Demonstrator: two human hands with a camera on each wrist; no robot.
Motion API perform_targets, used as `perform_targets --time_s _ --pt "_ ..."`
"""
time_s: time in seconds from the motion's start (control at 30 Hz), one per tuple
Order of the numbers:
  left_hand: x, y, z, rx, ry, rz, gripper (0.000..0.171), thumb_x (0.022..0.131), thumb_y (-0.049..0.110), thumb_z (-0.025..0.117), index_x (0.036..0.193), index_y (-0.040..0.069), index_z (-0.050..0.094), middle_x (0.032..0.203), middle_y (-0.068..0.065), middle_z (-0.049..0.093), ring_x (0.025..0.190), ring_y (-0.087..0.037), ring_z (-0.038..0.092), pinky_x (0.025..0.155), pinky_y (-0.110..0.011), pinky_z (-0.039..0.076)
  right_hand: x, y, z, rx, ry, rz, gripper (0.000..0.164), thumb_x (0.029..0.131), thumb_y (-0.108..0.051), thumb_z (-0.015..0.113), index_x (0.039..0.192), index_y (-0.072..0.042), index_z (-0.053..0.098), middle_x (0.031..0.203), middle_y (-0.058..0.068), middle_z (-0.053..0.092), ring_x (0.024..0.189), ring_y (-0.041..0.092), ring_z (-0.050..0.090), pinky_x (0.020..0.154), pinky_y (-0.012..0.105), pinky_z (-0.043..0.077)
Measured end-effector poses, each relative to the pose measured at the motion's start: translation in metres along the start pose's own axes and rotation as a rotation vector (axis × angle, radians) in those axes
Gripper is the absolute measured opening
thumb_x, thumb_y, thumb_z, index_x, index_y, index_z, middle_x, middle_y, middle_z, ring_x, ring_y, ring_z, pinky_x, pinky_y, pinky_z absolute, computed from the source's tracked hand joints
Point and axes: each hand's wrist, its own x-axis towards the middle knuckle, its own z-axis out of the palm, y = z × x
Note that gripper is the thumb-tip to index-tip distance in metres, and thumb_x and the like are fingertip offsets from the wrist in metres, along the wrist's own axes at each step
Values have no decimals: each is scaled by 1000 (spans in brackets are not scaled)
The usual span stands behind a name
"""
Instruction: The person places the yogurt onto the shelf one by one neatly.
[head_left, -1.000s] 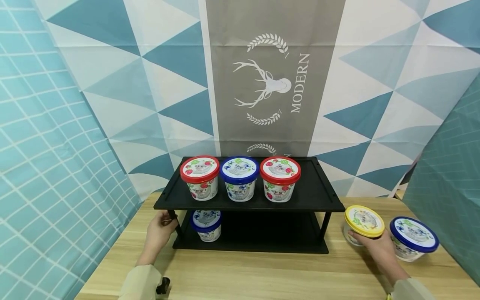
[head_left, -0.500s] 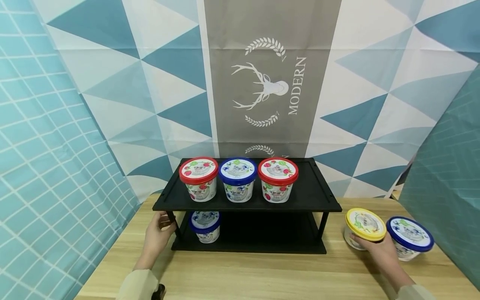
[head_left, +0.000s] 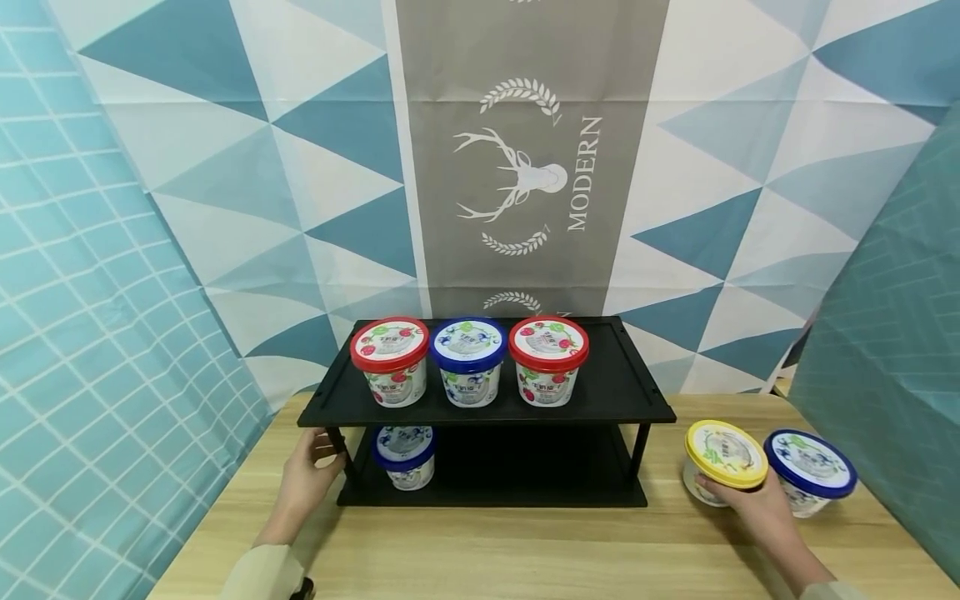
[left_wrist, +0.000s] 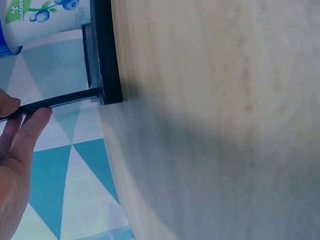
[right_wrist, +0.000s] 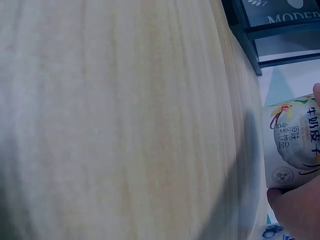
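Note:
In the head view my left hand point(head_left: 306, 473) is at the black two-tier rack point(head_left: 622, 367). Its thumb and fingers pinch the left front post point(left_wrist: 70, 98), as the left wrist view shows. My right hand point(head_left: 761, 504) grips a yellow-lidded paper tub point(head_left: 726, 454) to the right of the rack. Whether that tub's base touches the table cannot be told. Close behind my right hand stands a blue-lidded tub point(head_left: 812, 467). Another blue-lidded tub point(head_left: 405, 457) sits on the lower tier, near the gripped post.
On the upper tier stand a red-lidded tub point(head_left: 390, 360), a blue-lidded tub point(head_left: 468, 360) and a second red-lidded tub point(head_left: 549, 358) in a row. The wooden table point(head_left: 480, 554) meets patterned cloth point(head_left: 525, 167) at the back and both sides.
The yellow-lidded tub, held in my right hand, has shifted slightly toward the blue-lidded one beside it. My left hand stays on the post. The head view has turned a little to the right.

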Motion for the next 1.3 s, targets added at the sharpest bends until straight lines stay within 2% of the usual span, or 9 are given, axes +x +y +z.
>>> perform_targets --time_s 0.17,0.43,0.6,0.87,1.07,1.23,1.3 --pt "0 -2 -2 20 9 45 39 81 -8 62 116 2 48 107 -20 61 96 -38 63 85 -47 52 -5 0 0 12 -12 -6 114 71 -35 81 150 -4 4 149 27 23 134 41 26 109 59 24" --pt "0 -5 -3 48 -3 74 40 80 -10 63 115 3 48 105 -18 61 95 -36 63 83 -42 53 -12 -2 -2 -26 -28 -33 113 72 -35 80 149 -1 5 147 29 24 133 42 27 107 60 25" --pt "0 -5 -4 56 -4 97 40 79 -11 63 114 3 48 103 -16 61 92 -32 64 82 -40 54 -15 -2 -4 -35 -39 -11 115 73 -33 79 148 1 0 148 31 20 134 44 23 109 60 22" --pt "2 -4 -4 60 -7 109 40 80 -10 64 115 2 49 103 -16 61 92 -33 64 81 -38 55 -20 -2 -5 -53 -90 -31 112 73 -39 78 149 0 6 147 29 24 133 42 26 109 60 23" --pt "2 -5 -4 70 -29 81 41 81 -6 64 117 5 48 106 -15 60 91 -22 65 83 -41 54 -24 -4 -4 -44 -96 -18 111 73 -39 79 148 1 7 147 28 25 132 40 29 109 57 26" --pt "4 -6 -4 47 -47 70 41 82 -8 61 119 3 46 109 -17 58 96 -33 63 84 -45 53 -27 -7 -4 -22 -126 -8 108 76 -35 77 148 1 6 147 27 24 131 37 29 109 54 27" --pt "4 -6 -4 40 -57 62 42 83 -8 60 120 4 44 110 -18 57 99 -38 61 85 -47 52 -28 -7 -4 -29 -136 -13 105 77 -35 76 148 0 8 148 25 25 128 31 34 108 49 30"
